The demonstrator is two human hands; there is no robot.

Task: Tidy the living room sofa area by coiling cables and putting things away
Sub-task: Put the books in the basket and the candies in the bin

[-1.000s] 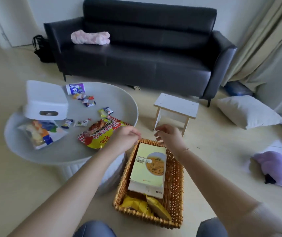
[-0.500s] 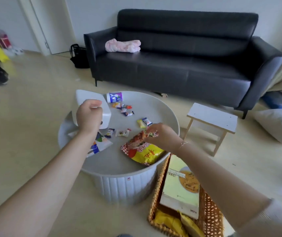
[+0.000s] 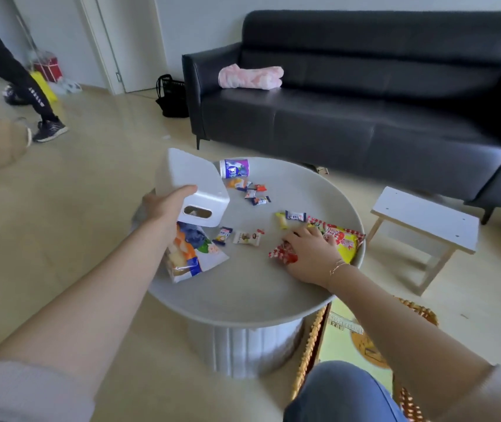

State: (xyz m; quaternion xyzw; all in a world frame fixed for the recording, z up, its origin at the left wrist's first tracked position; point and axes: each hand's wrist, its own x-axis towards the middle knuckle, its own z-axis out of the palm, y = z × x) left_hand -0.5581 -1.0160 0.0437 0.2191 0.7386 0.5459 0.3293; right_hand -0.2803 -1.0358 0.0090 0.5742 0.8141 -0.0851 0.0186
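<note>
Now, left hand [image 3: 167, 205]: grips the white tissue box [image 3: 193, 185], tilted, mid-frame on the tabletop [image 3: 243, 287].
Right hand [image 3: 311, 249]: fingers spread flat on the red-yellow snack bag [image 3: 343, 239], tabletop's right edge.
Wicker basket [image 3: 307, 348]: lower right, on the floor.

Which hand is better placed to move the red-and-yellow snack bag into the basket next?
Right. The right hand already lies on the snack bag, basket just below it; the left hand grips the white box.

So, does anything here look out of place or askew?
Yes. The white box is tilted, one end lifted off the round table by the left hand. Small candies lie scattered, and a cup lies on its side.
</note>
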